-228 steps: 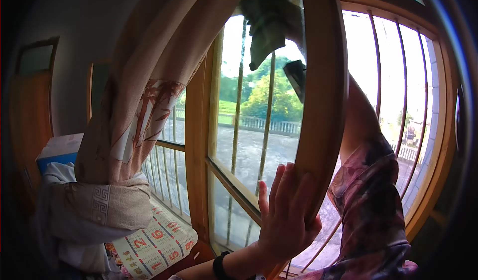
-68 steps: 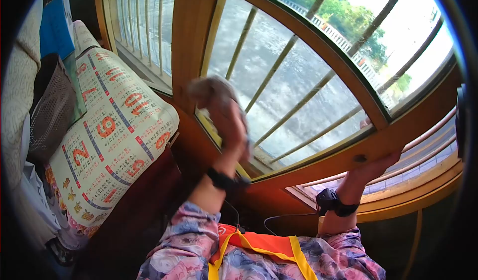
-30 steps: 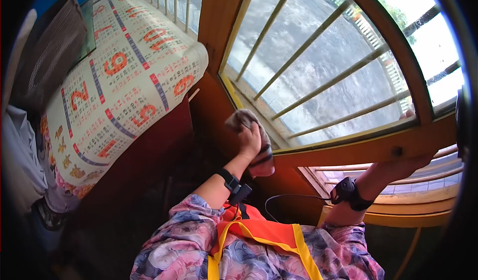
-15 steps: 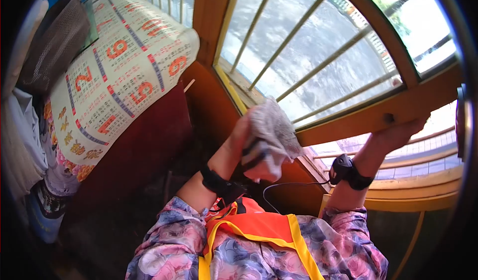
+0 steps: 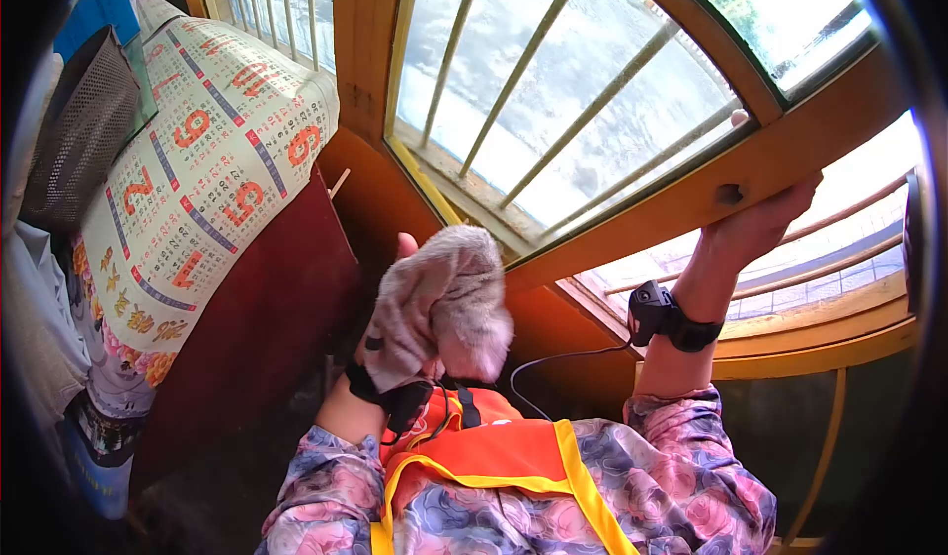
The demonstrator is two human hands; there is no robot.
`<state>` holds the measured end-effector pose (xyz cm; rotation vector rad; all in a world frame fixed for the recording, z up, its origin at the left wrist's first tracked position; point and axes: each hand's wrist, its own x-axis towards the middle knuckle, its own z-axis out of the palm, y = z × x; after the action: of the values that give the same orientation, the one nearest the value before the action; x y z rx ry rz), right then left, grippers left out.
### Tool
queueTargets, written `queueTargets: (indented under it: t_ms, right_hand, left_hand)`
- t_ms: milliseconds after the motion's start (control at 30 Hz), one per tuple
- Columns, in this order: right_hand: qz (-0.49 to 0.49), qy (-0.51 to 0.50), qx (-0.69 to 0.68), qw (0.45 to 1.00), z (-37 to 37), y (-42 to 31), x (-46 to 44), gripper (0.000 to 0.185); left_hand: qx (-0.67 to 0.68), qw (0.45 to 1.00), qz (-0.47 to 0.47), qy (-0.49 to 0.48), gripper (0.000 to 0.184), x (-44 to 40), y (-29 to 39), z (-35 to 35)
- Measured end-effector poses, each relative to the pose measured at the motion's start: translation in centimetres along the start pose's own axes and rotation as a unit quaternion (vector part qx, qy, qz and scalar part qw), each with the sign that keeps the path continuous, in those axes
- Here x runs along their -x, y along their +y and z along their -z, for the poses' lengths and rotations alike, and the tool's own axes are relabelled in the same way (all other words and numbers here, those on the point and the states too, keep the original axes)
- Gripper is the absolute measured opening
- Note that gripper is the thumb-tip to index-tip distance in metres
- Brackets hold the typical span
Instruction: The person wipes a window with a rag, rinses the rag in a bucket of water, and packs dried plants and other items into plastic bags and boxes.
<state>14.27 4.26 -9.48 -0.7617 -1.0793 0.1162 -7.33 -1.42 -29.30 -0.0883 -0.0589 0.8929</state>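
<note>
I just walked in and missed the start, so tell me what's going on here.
A person has a grayish cloth in the left hand, most of that hand hidden behind it. The right hand grips the edge of a wooden window frame, which stands open. At this moment the cloth is in front of the person's body, off the glass. Over to the person's left lies a calendar-printed cover.
</note>
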Motion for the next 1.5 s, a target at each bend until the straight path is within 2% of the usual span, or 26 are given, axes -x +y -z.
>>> queueTargets:
  t_ms: [33,100,133,200,233,267,300,333,400,533,600,633,733,800,833,900,933,967,1033,1067,1167,1200,1267,1400,1433,1500]
  right_hand:
    - [-0.004,-0.005,-0.008,1.000,0.0,-0.1,0.0,0.025]
    - [-0.009,0.014,-0.010,1.000,-0.2,-0.2,0.1,0.025]
    - [-0.016,0.034,-0.017,0.999,-0.5,-0.3,0.2,0.025]
    - [-0.035,0.043,-0.001,0.998,-0.6,-0.4,0.3,0.032]
    - [-0.054,0.053,0.025,0.997,-0.5,-0.5,0.3,0.040]
    - [-0.033,0.063,0.073,0.995,-0.7,-0.4,0.3,0.042]
    - [-0.050,0.076,0.065,0.994,-1.0,-0.4,0.2,0.043]
    - [-0.056,0.079,0.077,0.992,-1.2,-0.5,0.2,0.043]
    - [-0.067,0.083,0.078,0.991,-1.2,-0.3,0.1,0.045]
    - [-0.043,0.067,0.096,0.992,-1.3,-0.2,0.1,0.047]
    - [-0.027,0.092,0.098,0.991,-1.0,0.3,0.1,0.048]
    - [-0.022,0.112,0.105,0.988,-1.2,0.2,0.2,0.049]
    - [0.013,0.100,0.125,0.987,-0.7,0.9,0.3,0.050]
    - [-0.007,0.101,0.143,0.985,-0.9,0.7,0.2,0.050]
    - [-0.004,0.102,0.138,0.985,-0.8,0.9,0.1,0.050]
    - [0.054,0.078,0.193,0.976,0.1,1.4,0.1,0.052]
    - [0.199,-0.008,0.386,0.901,1.4,2.0,0.0,0.050]
    - [0.196,-0.008,0.387,0.901,1.2,2.0,0.3,0.050]
    - [0.193,0.014,0.331,0.924,0.3,1.9,0.7,0.044]
    - [0.279,-0.035,0.412,0.867,1.2,1.9,0.7,0.037]
    - [0.264,-0.022,0.418,0.869,0.9,1.4,1.5,0.033]
    - [0.259,-0.018,0.416,0.872,0.7,1.3,1.7,0.032]
    - [0.253,-0.013,0.412,0.875,0.5,1.1,2.0,0.029]
    - [0.253,-0.013,0.427,0.868,0.2,1.0,2.0,0.025]
    - [0.250,-0.012,0.431,0.867,0.2,0.9,1.9,0.024]
    - [0.254,-0.017,0.460,0.851,0.5,0.6,1.7,0.022]
  left_hand:
    - [0.031,0.998,-0.044,-0.036,0.060,-0.2,-0.5,-1.1]
    - [-0.017,0.996,0.016,-0.090,0.055,-0.7,-0.6,-6.0]
    - [-0.082,0.995,-0.033,-0.055,0.043,-4.0,0.0,-3.8]
    - [-0.365,0.897,-0.246,-0.046,0.031,-9.5,-0.1,-2.7]
    - [-0.518,0.773,-0.356,0.083,0.032,-11.0,-0.9,-1.3]
    - [-0.661,0.563,-0.469,0.161,0.031,-10.7,-1.6,-2.1]
    - [-0.751,0.305,-0.541,0.225,0.030,-10.3,-2.1,-3.0]
    - [-0.750,0.305,-0.541,0.226,0.030,-10.3,-2.5,-3.0]
    - [-0.642,0.568,-0.430,0.282,0.034,-10.4,-3.6,-2.6]
    - [-0.656,0.569,-0.476,0.143,0.042,-8.5,-6.7,-1.3]
    - [-0.823,0.345,-0.448,0.053,0.054,-7.7,-6.5,0.6]
    - [-0.824,0.345,-0.446,0.055,0.054,-8.3,-6.3,2.3]
    - [-0.790,0.357,-0.476,0.149,0.065,-11.5,-4.2,9.7]
    - [-0.821,0.322,-0.325,0.342,0.059,-14.8,-1.4,17.0]
    - [-0.710,0.438,-0.413,0.365,0.055,-16.9,0.6,21.0]
    - [-0.578,0.538,-0.486,0.375,0.051,-17.6,3.8,20.7]
    - [-0.613,0.482,-0.471,0.411,0.052,-16.8,5.3,15.8]
    - [-0.647,0.426,-0.449,0.445,0.054,-16.5,7.0,12.9]
    - [-0.582,0.493,-0.541,0.353,0.052,-18.4,12.3,12.2]
    - [-0.600,0.423,-0.588,0.340,0.051,-19.1,14.6,11.2]
    - [-0.656,0.150,-0.669,0.315,0.043,-19.8,19.3,3.5]
    - [-0.655,0.152,-0.668,0.318,0.043,-20.1,20.4,3.9]
    - [-0.641,0.215,-0.693,0.250,0.041,-20.7,22.6,5.0]
    - [-0.636,0.305,-0.643,0.297,0.046,-20.6,23.0,10.2]
    - [-0.588,0.408,-0.637,0.285,0.046,-19.8,21.5,10.3]
    - [-0.533,0.508,-0.621,0.269,0.047,-18.9,20.2,11.7]
